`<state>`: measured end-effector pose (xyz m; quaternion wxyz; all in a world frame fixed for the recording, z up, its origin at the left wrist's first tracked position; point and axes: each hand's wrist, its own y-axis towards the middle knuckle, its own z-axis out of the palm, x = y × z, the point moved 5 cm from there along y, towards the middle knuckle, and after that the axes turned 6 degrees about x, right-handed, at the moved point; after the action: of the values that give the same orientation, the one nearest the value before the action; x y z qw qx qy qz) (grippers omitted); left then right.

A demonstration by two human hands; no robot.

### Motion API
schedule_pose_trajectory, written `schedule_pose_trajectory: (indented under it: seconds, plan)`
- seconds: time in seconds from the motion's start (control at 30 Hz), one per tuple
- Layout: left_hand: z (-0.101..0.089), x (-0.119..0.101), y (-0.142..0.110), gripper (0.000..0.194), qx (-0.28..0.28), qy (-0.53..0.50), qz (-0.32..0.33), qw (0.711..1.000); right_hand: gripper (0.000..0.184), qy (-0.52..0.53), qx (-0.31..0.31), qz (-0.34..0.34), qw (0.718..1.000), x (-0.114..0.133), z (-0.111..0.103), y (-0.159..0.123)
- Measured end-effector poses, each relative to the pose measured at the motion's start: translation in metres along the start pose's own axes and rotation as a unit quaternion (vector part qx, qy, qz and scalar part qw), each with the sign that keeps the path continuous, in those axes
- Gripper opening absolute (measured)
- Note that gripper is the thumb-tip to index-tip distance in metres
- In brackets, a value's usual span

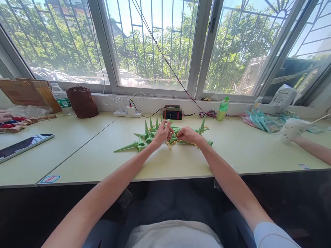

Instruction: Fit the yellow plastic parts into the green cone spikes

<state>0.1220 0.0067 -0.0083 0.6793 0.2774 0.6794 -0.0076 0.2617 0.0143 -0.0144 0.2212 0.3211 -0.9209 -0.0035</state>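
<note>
A heap of green plastic cone-shaped spikes (144, 139) with small yellow bits lies on the pale table (103, 158) in front of me. My left hand (162, 132) is over the heap with its fingers pinched on a small green piece. My right hand (188, 135) rests on the pile just to the right, fingers curled round something I cannot make out. The two hands are almost touching. One long spike (126, 147) points left from the pile.
A tablet (24, 145) lies at the left. A brown pouch (82, 101), water bottle (61, 99), power strip (124, 112), small black device (172, 113) and green bottle (222, 109) line the windowsill side. Another person's arm (314, 148) and a paper cup (292, 130) are at right.
</note>
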Motion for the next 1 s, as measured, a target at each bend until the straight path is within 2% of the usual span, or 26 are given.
schedule_pose_trajectory:
  seconds: [0.27, 0.57, 0.9, 1.0]
  plan:
    - [-0.002, 0.003, 0.000, 0.041, -0.029, 0.008, 0.004, 1.000, 0.010, 0.005, 0.026, 0.021, 0.999, -0.003, 0.005, 0.000]
    - [-0.003, 0.017, 0.001, 0.043, -0.022, -0.106, -0.117, 0.987, 0.008, -0.021, 0.021, 0.021, 0.999, -0.003, 0.008, 0.003]
    - [-0.002, 0.015, 0.000, 0.043, -0.029, -0.161, -0.136, 0.977, 0.010, -0.051, 0.006, 0.017, 0.999, 0.000, 0.009, 0.003]
    - [-0.003, 0.015, 0.000, 0.044, -0.030, -0.174, -0.133, 0.975, 0.010, -0.042, -0.023, 0.015, 0.999, 0.000, 0.004, 0.003]
